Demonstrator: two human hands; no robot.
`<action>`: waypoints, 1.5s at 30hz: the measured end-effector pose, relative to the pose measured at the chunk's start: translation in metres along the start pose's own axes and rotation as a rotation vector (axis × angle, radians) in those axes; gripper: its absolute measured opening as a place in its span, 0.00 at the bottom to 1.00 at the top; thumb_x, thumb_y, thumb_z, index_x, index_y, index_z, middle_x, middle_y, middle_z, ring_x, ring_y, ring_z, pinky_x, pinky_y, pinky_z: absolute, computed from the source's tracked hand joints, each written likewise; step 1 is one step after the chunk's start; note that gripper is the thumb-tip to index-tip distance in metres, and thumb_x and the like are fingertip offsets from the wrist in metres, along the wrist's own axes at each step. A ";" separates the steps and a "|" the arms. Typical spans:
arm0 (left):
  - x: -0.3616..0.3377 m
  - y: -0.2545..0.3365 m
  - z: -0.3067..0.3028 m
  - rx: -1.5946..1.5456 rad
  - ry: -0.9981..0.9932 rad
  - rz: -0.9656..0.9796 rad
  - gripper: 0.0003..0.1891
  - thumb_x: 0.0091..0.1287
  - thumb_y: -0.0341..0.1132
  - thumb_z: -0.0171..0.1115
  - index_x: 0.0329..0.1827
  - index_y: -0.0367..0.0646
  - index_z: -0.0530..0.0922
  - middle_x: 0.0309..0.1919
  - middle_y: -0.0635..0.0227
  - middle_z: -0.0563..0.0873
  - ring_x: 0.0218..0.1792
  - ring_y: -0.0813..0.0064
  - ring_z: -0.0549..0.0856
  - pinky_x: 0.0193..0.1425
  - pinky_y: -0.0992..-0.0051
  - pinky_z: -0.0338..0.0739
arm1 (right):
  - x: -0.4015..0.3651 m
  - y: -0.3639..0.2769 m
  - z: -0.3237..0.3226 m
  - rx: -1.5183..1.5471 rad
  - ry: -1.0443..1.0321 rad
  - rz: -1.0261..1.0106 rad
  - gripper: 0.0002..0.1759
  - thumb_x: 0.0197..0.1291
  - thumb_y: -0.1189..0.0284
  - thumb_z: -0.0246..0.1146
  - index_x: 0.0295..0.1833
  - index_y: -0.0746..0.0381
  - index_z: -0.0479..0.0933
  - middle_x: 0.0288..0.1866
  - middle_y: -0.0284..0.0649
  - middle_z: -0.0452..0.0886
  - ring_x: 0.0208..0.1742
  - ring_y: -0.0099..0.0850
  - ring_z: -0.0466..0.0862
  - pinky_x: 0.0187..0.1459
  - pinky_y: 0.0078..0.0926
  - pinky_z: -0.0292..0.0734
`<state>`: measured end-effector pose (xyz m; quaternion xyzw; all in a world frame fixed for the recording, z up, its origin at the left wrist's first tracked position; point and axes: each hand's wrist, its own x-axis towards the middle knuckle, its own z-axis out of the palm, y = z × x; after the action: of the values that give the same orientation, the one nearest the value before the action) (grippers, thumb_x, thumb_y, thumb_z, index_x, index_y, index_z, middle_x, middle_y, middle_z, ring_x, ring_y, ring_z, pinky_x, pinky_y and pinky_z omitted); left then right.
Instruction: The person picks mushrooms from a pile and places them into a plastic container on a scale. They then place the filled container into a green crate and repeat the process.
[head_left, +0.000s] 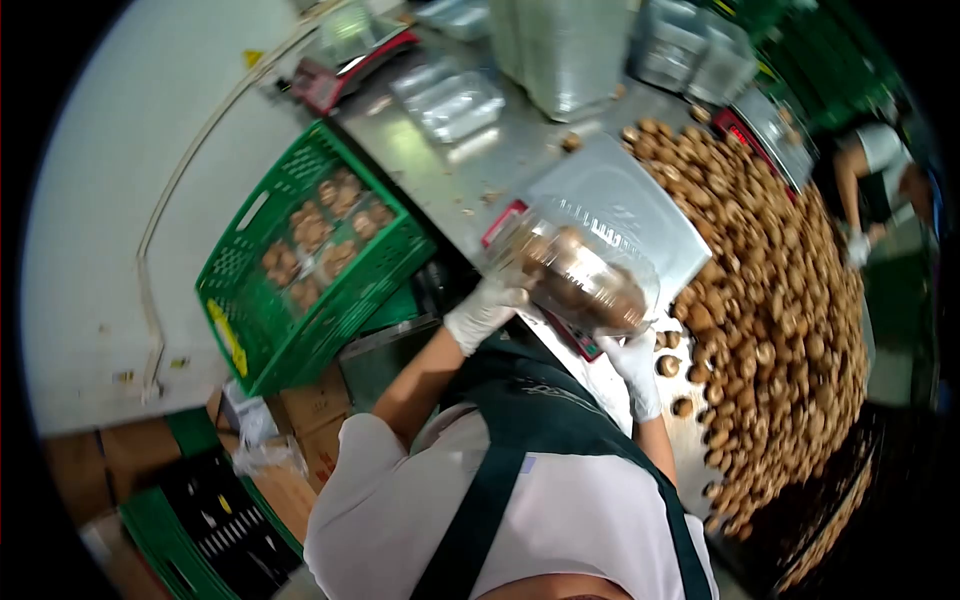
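Observation:
Between my hands is a clear plastic container filled with brown mushrooms, tilted above a weighing scale with a broad silver pan. My left hand, in a white glove, is closed on the container's left end. At its lower right end, my right hand, also gloved, grips the edge; some of its fingers are hidden under the plastic. A large heap of loose mushrooms spreads over the table just right of my right hand.
On the left stands a green crate with several packed mushroom containers inside. Stacked clear trays and a second red scale are at the back. Another person's gloved hand is by the heap, near a further scale.

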<state>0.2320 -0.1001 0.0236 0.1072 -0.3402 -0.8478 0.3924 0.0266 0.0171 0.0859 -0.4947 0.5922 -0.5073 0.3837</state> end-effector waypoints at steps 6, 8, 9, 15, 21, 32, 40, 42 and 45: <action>-0.019 0.024 0.018 -0.314 0.400 0.130 0.31 0.63 0.36 0.61 0.69 0.50 0.60 0.60 0.69 0.72 0.62 0.68 0.72 0.66 0.65 0.67 | 0.017 0.022 0.064 0.144 -0.345 0.237 0.07 0.57 0.79 0.66 0.41 0.63 0.77 0.35 0.29 0.81 0.36 0.14 0.76 0.41 0.14 0.72; -0.036 0.054 -0.004 -0.247 0.527 0.211 0.25 0.66 0.39 0.59 0.65 0.46 0.65 0.58 0.68 0.74 0.60 0.70 0.74 0.63 0.66 0.70 | 0.025 0.014 0.075 0.042 -0.393 0.195 0.05 0.59 0.78 0.65 0.41 0.64 0.78 0.32 0.29 0.80 0.35 0.14 0.76 0.40 0.14 0.72; -0.046 0.074 -0.017 -0.180 0.591 0.256 0.22 0.67 0.39 0.57 0.62 0.44 0.68 0.57 0.67 0.75 0.58 0.71 0.75 0.60 0.67 0.72 | 0.028 0.010 0.081 -0.057 -0.410 0.156 0.04 0.60 0.77 0.63 0.41 0.65 0.79 0.29 0.29 0.79 0.33 0.13 0.75 0.39 0.14 0.72; -0.184 0.204 -0.139 0.476 1.306 0.354 0.21 0.63 0.43 0.62 0.53 0.36 0.77 0.45 0.65 0.81 0.45 0.75 0.80 0.52 0.74 0.73 | 0.039 0.022 0.089 -0.039 -0.425 0.259 0.04 0.62 0.78 0.61 0.41 0.66 0.79 0.32 0.29 0.81 0.33 0.12 0.74 0.40 0.11 0.71; -0.366 0.243 -0.264 0.568 1.690 0.178 0.28 0.56 0.42 0.71 0.55 0.31 0.76 0.50 0.59 0.82 0.47 0.71 0.81 0.51 0.73 0.75 | 0.036 0.027 0.090 -0.091 -0.399 0.344 0.03 0.64 0.79 0.59 0.41 0.67 0.78 0.33 0.32 0.81 0.34 0.16 0.78 0.40 0.15 0.75; -0.289 0.251 -0.274 1.298 1.679 -1.325 0.25 0.60 0.44 0.58 0.59 0.42 0.76 0.61 0.53 0.76 0.60 0.55 0.77 0.60 0.61 0.72 | 0.019 0.032 0.083 -0.100 -0.250 0.423 0.06 0.64 0.77 0.60 0.42 0.67 0.80 0.33 0.33 0.83 0.33 0.17 0.79 0.39 0.15 0.75; 0.004 0.230 -0.241 1.766 0.884 0.383 0.15 0.61 0.35 0.62 0.50 0.43 0.80 0.51 0.56 0.81 0.55 0.57 0.78 0.62 0.67 0.71 | 0.001 0.041 0.063 -0.141 -0.111 0.436 0.08 0.67 0.73 0.58 0.41 0.68 0.78 0.37 0.38 0.84 0.39 0.22 0.82 0.45 0.20 0.77; 0.071 0.217 -0.202 1.817 0.599 0.399 0.17 0.61 0.36 0.62 0.52 0.41 0.78 0.52 0.53 0.80 0.55 0.54 0.78 0.61 0.65 0.71 | -0.004 0.036 0.061 -0.108 -0.036 0.432 0.07 0.66 0.74 0.59 0.41 0.68 0.78 0.36 0.36 0.84 0.38 0.21 0.80 0.43 0.19 0.77; 0.150 0.190 -0.178 1.863 0.311 0.295 0.20 0.63 0.44 0.59 0.51 0.37 0.78 0.51 0.50 0.80 0.52 0.53 0.79 0.59 0.63 0.72 | -0.013 0.022 0.053 -0.141 0.024 0.460 0.06 0.65 0.74 0.60 0.40 0.67 0.79 0.36 0.35 0.83 0.36 0.20 0.80 0.41 0.18 0.76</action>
<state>0.3241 -0.3856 0.0296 0.4438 -0.8325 -0.1549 0.2930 0.0758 0.0177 0.0537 -0.3664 0.7277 -0.3698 0.4466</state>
